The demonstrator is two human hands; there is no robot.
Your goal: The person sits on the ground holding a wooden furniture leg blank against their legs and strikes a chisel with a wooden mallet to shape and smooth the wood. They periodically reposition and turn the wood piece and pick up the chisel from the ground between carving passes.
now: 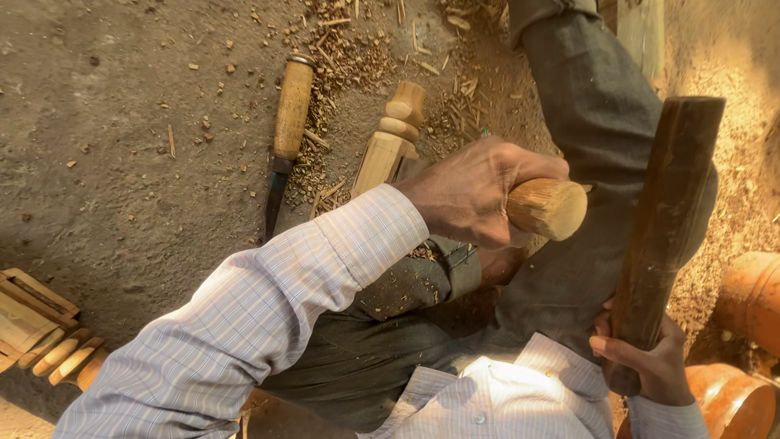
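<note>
My left hand [475,191] grips the pale round wooden handle of a chisel [548,209], whose blade is hidden under the hand. Just beyond it lies a pale turned wooden piece [390,142] with rounded knobs at its far end, resting on the ground by my leg. My right hand [650,362] is closed round the lower end of a dark wooden mallet [666,219], held upright to the right of the chisel handle and apart from it.
A second chisel [286,134] with a yellowish handle and dark blade lies on the dirt floor to the left. Wood chips [345,57] are scattered above. Carved pale wooden parts [36,325] sit at the lower left. Round reddish-brown pieces [751,305] stand at the right edge.
</note>
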